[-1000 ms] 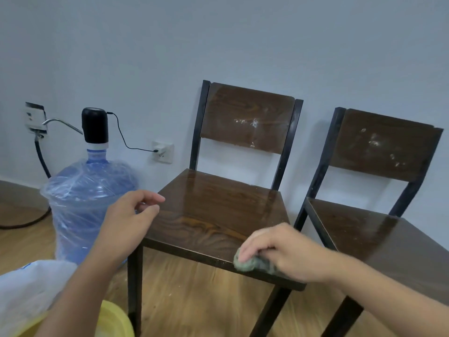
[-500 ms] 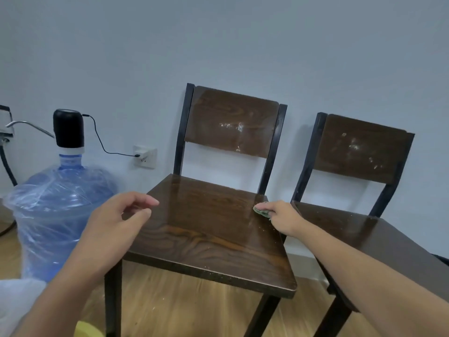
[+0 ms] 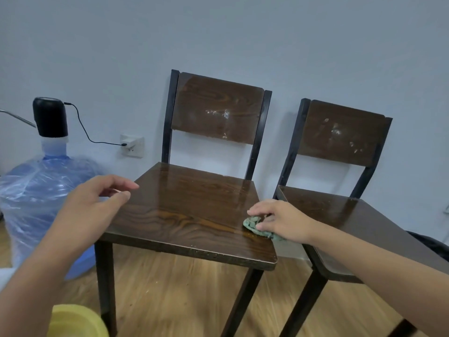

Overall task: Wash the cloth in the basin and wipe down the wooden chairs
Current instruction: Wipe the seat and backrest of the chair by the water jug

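Two dark wooden chairs with black metal frames stand against the wall. On the left chair, whose seat looks wet and shiny, my right hand presses a crumpled green cloth near the seat's right edge. My left hand hovers over the seat's left front corner, fingers loosely curled and holding nothing. The right chair has white smudges on its backrest, as does the left one. A yellow basin shows partly at the bottom left on the floor.
A large blue water jug wrapped in plastic, with a black pump on top, stands left of the chairs. Its cable runs to a wall socket. The floor is light wood. Something dark lies behind the right chair.
My right hand has slid the cloth from the seat's back right corner forward along the right edge. The left hand has stayed near the left front corner. The view has shifted.
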Tool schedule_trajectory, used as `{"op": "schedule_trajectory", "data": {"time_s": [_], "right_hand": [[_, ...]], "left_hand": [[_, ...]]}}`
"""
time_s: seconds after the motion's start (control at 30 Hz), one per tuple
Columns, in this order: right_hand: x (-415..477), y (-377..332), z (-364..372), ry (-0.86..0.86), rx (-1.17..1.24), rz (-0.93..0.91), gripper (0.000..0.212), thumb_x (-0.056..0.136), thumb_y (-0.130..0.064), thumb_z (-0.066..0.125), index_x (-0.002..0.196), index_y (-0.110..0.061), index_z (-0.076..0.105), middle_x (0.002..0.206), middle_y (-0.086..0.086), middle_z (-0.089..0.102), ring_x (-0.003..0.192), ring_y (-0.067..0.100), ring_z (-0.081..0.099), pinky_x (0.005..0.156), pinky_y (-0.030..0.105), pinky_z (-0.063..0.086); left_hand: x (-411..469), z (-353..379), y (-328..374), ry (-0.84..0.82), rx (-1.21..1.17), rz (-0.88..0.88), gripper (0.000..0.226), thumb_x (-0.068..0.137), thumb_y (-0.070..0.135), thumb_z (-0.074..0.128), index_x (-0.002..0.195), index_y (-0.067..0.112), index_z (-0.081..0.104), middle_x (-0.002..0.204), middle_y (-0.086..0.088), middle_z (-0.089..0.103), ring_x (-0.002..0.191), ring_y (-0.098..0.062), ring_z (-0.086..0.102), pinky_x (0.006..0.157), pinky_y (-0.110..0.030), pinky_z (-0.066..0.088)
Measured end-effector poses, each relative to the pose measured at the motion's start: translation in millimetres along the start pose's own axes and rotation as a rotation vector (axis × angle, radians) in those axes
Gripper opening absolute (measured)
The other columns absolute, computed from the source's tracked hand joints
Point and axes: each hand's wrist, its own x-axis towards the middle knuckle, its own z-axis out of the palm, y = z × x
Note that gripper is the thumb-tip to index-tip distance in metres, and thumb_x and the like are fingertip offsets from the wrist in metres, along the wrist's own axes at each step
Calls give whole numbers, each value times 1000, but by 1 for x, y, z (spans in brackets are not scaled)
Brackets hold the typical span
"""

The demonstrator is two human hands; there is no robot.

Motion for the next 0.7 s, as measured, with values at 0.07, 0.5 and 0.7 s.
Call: {"op": "schedule_trajectory", "data": {"time_s": [0.07, 0.5, 0.7], "right_hand": [[-1, 0, 6, 21, -17, -13, 28, 90, -17, 69, 116, -28, 73, 117, -15, 63, 107, 4, 61, 96, 27, 53], [-53, -26, -7, 216, 536, 207, 20, 90, -6, 67, 99, -20, 80, 97, -1, 78, 88, 12, 74, 76, 27, 57], [44, -41, 36, 437, 214, 305, 21, 86, -18, 75, 107, -18, 77, 107, 1, 74, 85, 7, 63, 62, 12, 46]], "left_hand": [[-3, -2, -3, -12, 3, 7, 21, 99, 15, 61, 99, 31, 75, 108, 8, 69, 99, -6, 59, 81, -31, 45], [-3, -6, -30, -70, 73, -59, 20, 98, 17, 61, 96, 32, 74, 101, 3, 69, 95, -11, 62, 78, -29, 48], [-2, -10, -32, -47, 74, -52, 19, 99, 19, 61, 96, 32, 75, 104, 10, 69, 97, -4, 61, 77, -21, 44]]}}
